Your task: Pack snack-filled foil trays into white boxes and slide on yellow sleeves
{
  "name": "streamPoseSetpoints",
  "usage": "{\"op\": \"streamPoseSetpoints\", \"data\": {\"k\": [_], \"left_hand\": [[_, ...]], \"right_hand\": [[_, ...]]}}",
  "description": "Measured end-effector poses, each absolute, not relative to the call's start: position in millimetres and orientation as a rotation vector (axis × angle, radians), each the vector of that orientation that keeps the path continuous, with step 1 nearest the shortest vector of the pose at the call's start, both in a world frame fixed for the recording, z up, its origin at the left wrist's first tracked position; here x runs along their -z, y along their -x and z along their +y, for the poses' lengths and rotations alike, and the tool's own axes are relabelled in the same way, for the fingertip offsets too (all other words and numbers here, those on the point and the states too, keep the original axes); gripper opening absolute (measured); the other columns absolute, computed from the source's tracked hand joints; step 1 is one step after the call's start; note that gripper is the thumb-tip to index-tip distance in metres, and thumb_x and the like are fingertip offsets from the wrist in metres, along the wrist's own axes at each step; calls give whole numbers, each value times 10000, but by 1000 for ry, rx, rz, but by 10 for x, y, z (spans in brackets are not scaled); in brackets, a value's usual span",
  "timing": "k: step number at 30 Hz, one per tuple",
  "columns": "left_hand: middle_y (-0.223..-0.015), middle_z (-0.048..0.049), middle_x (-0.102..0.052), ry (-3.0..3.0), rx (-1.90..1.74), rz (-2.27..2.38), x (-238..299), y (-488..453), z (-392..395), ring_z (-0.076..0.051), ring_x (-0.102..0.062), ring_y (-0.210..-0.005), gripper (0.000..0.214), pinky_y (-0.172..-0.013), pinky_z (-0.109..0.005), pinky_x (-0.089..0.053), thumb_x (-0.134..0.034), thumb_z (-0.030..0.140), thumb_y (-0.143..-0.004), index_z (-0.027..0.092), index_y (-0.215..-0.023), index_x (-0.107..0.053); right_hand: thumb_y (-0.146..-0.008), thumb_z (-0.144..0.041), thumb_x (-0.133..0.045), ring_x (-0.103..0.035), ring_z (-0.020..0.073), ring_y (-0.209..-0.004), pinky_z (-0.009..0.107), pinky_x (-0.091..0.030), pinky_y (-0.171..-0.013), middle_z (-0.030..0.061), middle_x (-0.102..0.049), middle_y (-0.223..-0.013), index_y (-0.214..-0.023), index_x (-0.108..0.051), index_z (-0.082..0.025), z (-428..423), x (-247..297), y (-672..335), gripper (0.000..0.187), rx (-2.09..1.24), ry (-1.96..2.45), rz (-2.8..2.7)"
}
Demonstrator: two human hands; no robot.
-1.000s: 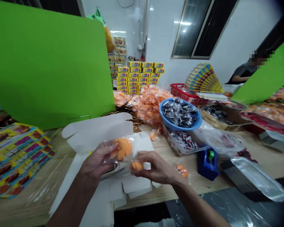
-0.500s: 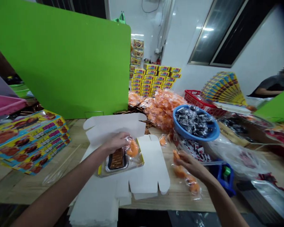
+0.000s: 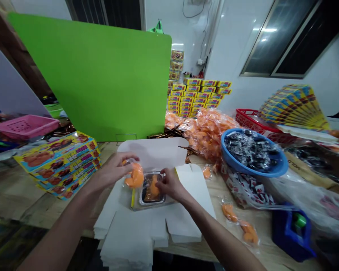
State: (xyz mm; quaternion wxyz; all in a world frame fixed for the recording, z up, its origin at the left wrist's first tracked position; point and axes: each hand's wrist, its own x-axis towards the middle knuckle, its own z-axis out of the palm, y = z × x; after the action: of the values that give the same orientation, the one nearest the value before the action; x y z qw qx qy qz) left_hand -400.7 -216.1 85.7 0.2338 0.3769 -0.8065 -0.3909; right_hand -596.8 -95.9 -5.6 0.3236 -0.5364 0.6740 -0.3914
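My left hand (image 3: 121,167) is closed on an orange piece in a clear wrapper (image 3: 136,176), held above the left side of an open box (image 3: 134,195). My right hand (image 3: 171,183), fingers pinched, holds another orange piece (image 3: 154,187) over a foil tray (image 3: 151,203). The tray sits in the box and has a brown packet in it, partly hidden by the orange piece and fingers. The box's white lid (image 3: 155,148) stands raised behind both hands. What exactly the orange pieces are, I cannot make out.
Wrapped orange pieces (image 3: 249,232) lie right of the box, with a large heap (image 3: 211,128) behind. A blue basin (image 3: 271,174) of dark packets and a blue bin (image 3: 288,241) stand right. Printed yellow boxes (image 3: 64,169) are stacked left, before a green partition (image 3: 101,82).
My right hand has moved left from the wrapped pieces on the table to the tray, bringing an orange piece. My left hand has shifted to the box's left side with its orange piece. The view has turned.
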Motion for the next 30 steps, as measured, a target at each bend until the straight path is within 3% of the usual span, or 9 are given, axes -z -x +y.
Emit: {"op": "streamPoseSetpoints", "data": {"k": [4,7,9,11,15,18,21,26,30], "left_hand": [[-1072,-58,-649,-987,1217,-2162,-779,3982,-2071,-240,-589,-1003,314,-773,-287,-487,-608,305,-715,189,-1002,-661],[-934,-25,-656,-833,1238,-2262,-782,4246,-1940,-198,-607,-867,263,-703,-259,-478,-580,208,-690,188,-947,-629],[-831,-6,-642,-732,1255,-2328,-808,4430,-1875,-170,-594,-746,254,-631,-247,-462,-578,199,-693,185,-947,-586],[-797,-8,-636,-676,1312,-2288,-800,4536,-1840,-163,-590,-698,274,-599,-249,-462,-587,283,-748,185,-999,-539],[-1108,-143,-641,-725,1086,-2348,-491,4447,-1763,-258,-605,-1017,490,-855,-380,-493,-548,454,-821,141,-1196,-499],[-1446,-177,-413,-618,635,-2736,-46,4278,-1627,-348,-318,-1359,665,-1107,-528,-262,-586,444,-797,142,-1365,-417],[-1554,-132,-207,-594,336,-2928,308,4196,-1496,-349,-93,-1434,784,-1135,-594,-126,-594,409,-791,180,-1461,-260],[-1553,-139,-188,-751,185,-3001,372,4237,-1426,-311,-125,-1435,678,-1124,-554,-227,-516,339,-847,171,-1457,-273],[-1549,-142,-198,-769,198,-3031,302,4266,-1437,-305,-145,-1432,668,-1107,-507,-296,-516,347,-849,156,-1449,-293]], "right_hand": [[-812,-191,-592,-549,172,-774,293,-416,-693,79,-615,-876,-867,-570,-147,-994,-54,5933,74,1038,1681,1997],[-785,-351,-677,-549,126,-724,237,-432,-629,53,-618,-1007,-1188,-515,-183,-914,-328,6048,466,1188,1576,1580],[-736,-366,-725,-520,99,-647,201,-398,-550,13,-623,-946,-1268,-470,-207,-860,-535,6123,610,1140,1608,1423],[-748,-352,-710,-481,92,-579,196,-349,-504,-25,-597,-751,-1103,-588,-186,-797,-685,6185,410,1072,1685,1526],[-821,-295,-610,-547,132,-586,239,-410,-551,-3,-610,-675,-865,-639,-174,-610,-612,6326,131,1119,1762,1895],[-865,-170,-492,-633,191,-831,302,-499,-723,81,-675,-955,-869,-635,-189,-500,-247,6478,145,1210,2057,1948],[-897,-104,-391,-611,223,-974,343,-524,-786,130,-653,-1077,-911,-629,-183,-493,141,6613,252,1067,2442,1914],[-916,-106,-356,-560,247,-1075,375,-534,-817,154,-609,-1145,-994,-604,-178,-599,415,6591,270,865,2573,1758],[-884,-118,-400,-605,203,-901,329,-511,-789,116,-625,-1025,-907,-594,-169,-623,314,6371,202,675,2329,1761]]}}
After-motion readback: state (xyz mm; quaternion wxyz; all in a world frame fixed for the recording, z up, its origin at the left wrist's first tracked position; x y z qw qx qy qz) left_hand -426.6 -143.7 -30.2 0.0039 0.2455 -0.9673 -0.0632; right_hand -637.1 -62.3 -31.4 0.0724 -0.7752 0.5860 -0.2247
